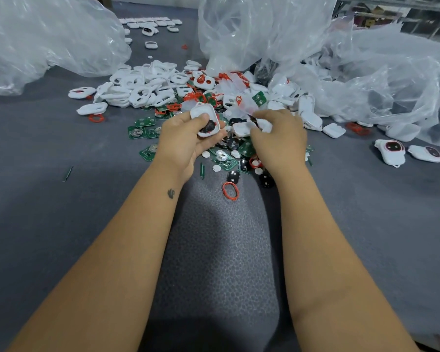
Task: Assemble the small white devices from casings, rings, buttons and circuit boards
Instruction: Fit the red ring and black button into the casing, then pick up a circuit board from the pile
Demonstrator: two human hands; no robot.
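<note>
- Grey textured matting (pixel 214 250) covers the work surface, with both bare forearms stretched forward across it
- A loose red ring (pixel 230 190) lies on the mat between the wrists, with black buttons (pixel 233 176) and small white discs just beyond it
- The left hand (pixel 186 141) grips a white casing (pixel 205 118), fingers curled underneath and the thumb pressed on its upper face; a black button with a red rim shows in the casing's opening
- The right hand (pixel 280 138) is curled, knuckles up, over the scattered parts just beside the left; its fingertips reach among white casing pieces and a bit of clear plastic, and whether they pinch anything cannot be told
- Green circuit boards (pixel 144 128) lie scattered around and under both hands
- Two assembled white devices (pixel 391 151) rest on the mat well to the right
- Beyond the hands sits a heap of white casings (pixel 137 87) mixed with red rings and boards
- Crumpled clear plastic bags (pixel 264 29) rise behind the heap, left, centre and right
- A few more casings (pixel 151 26) lie at the far end of the table
</note>
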